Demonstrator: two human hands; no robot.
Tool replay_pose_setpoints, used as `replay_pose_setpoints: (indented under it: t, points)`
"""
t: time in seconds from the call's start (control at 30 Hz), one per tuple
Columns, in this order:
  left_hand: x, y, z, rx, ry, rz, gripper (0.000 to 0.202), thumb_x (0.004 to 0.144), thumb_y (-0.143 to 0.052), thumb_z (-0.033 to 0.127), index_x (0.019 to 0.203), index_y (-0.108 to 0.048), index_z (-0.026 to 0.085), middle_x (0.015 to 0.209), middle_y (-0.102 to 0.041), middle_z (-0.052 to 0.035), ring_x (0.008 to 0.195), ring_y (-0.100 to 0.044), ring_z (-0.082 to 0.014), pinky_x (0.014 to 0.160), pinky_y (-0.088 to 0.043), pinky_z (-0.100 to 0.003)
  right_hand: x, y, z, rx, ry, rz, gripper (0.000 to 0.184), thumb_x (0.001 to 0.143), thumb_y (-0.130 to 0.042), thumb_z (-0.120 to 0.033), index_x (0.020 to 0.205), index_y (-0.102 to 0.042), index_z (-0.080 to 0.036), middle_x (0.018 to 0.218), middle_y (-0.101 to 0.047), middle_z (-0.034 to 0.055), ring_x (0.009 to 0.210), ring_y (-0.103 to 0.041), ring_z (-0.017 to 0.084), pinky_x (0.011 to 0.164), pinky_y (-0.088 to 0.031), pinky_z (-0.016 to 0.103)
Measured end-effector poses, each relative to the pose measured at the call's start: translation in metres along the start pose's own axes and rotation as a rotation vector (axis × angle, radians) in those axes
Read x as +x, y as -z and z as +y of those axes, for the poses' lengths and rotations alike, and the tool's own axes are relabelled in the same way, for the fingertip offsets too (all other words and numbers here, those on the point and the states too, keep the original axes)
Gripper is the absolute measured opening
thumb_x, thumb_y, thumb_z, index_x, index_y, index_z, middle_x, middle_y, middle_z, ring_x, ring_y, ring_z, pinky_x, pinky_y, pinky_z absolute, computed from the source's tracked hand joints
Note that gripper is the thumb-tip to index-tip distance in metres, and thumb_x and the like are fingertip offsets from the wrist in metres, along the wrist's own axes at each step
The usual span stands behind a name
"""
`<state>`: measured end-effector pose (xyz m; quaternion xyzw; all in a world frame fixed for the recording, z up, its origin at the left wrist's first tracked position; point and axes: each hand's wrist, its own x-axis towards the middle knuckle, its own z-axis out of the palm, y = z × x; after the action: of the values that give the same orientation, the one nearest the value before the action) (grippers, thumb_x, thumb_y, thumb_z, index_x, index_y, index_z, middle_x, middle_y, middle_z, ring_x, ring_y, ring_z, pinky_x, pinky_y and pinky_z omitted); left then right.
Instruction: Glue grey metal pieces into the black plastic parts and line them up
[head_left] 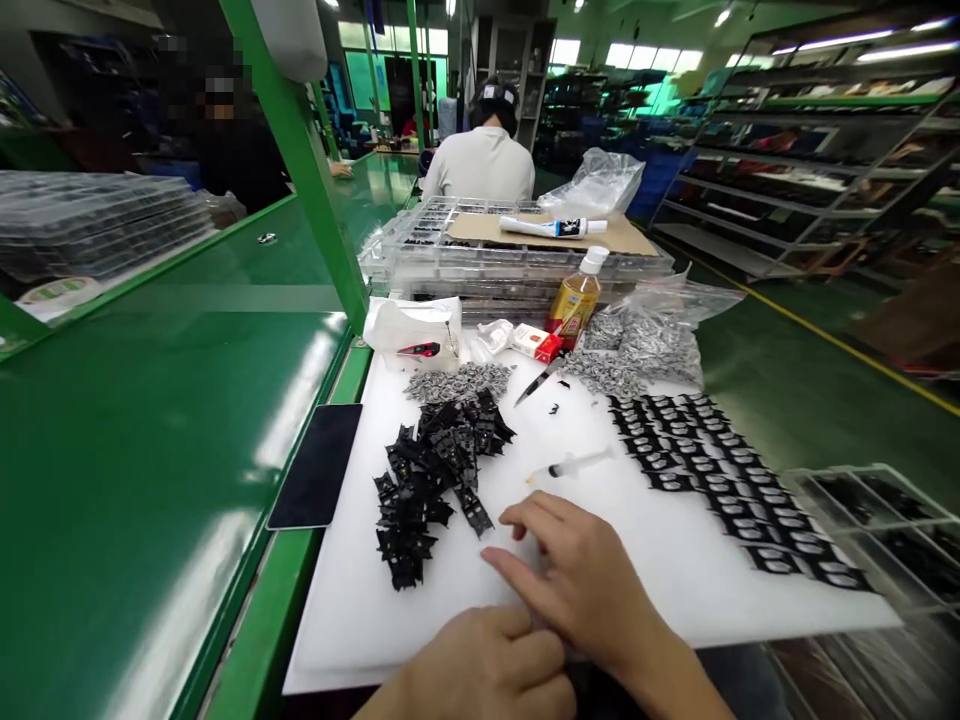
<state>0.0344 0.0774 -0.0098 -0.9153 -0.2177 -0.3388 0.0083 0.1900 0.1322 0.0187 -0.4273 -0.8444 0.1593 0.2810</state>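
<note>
My right hand (581,570) hovers over the white work board (622,590), thumb and forefinger apart with nothing between them. Just beyond its fingertips lies one black plastic part (474,512), at the edge of a loose heap of similar parts (416,480). My left hand (487,665) is curled closed at the board's near edge, below the right one; whatever its fingers hold, if anything, is hidden. A syringe (581,464) with a dark plunger tip rests past my right hand. To the right, black parts with grey inserts (720,460) lie in rows.
Small grey pieces (461,382), tweezers (536,382), a drink bottle (576,300) and a bag of grey pieces (652,345) occupy the far side. A dark tablet-like slab (319,465) lies left, beside the green belt (150,430). Stacked trays (450,265) stand behind; a person (484,160) sits beyond.
</note>
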Motion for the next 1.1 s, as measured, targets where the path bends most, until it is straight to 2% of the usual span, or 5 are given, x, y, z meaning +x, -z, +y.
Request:
replay_pose_setpoints:
  t: [0.4, 0.6, 0.73, 0.9, 1.1]
  points:
    - [0.016, 0.002, -0.008, -0.004, 0.380, 0.148, 0.010, 0.091, -0.059, 0.015, 0.082, -0.061, 0.018, 0.079, -0.059, -0.0054, 0.071, -0.052, -0.0198, 0.058, -0.040, -0.037, -0.062, 0.037, 0.017, -0.028, -0.224, -0.064, 0.011, 0.094, -0.071, -0.029, 0.105, -0.069, -0.027, 0.080, -0.068, -0.0010, 0.068, -0.067, 0.020, 0.063, -0.053, 0.030]
    - [0.024, 0.010, -0.007, 0.025, 0.656, -0.037, 0.051, 0.089, -0.068, 0.037, 0.133, -0.058, 0.013, 0.116, -0.063, -0.0158, 0.101, -0.057, -0.0345, 0.081, -0.049, -0.053, -0.001, 0.047, 0.044, 0.273, -0.394, 0.180, 0.050, 0.093, -0.079, -0.046, 0.133, -0.057, -0.026, 0.078, -0.057, -0.0054, 0.063, -0.057, 0.015, 0.061, -0.051, 0.028]
    - [0.021, 0.005, -0.008, 0.049, 0.685, -0.116, 0.037, 0.092, -0.063, 0.031, 0.126, -0.060, 0.017, 0.112, -0.062, -0.0127, 0.101, -0.057, -0.0332, 0.082, -0.048, -0.051, 0.031, 0.046, 0.036, 0.298, -0.259, 0.131, 0.016, 0.097, -0.074, -0.039, 0.103, -0.073, -0.024, 0.080, -0.068, -0.0009, 0.065, -0.060, 0.015, 0.061, -0.047, 0.029]
    - [0.022, 0.006, -0.011, -0.018, 0.610, -0.157, 0.037, 0.096, -0.061, 0.029, 0.131, -0.059, 0.016, 0.113, -0.062, -0.0118, 0.098, -0.057, -0.0302, 0.084, -0.047, -0.050, -0.016, 0.072, 0.035, 0.217, -0.238, 0.423, 0.008, 0.101, -0.070, -0.031, 0.096, -0.071, -0.025, 0.087, -0.070, 0.0014, 0.073, -0.062, 0.017, 0.065, -0.047, 0.029]
    - [0.026, 0.009, -0.016, -0.125, 0.668, -0.226, 0.037, 0.093, -0.066, 0.030, 0.127, -0.060, 0.018, 0.112, -0.061, -0.0103, 0.101, -0.057, -0.0312, 0.084, -0.047, -0.051, -0.067, 0.078, 0.048, 0.077, -0.278, 0.179, 0.009, 0.100, -0.070, -0.033, 0.096, -0.072, -0.025, 0.092, -0.075, 0.0014, 0.064, -0.065, 0.015, 0.061, -0.050, 0.028]
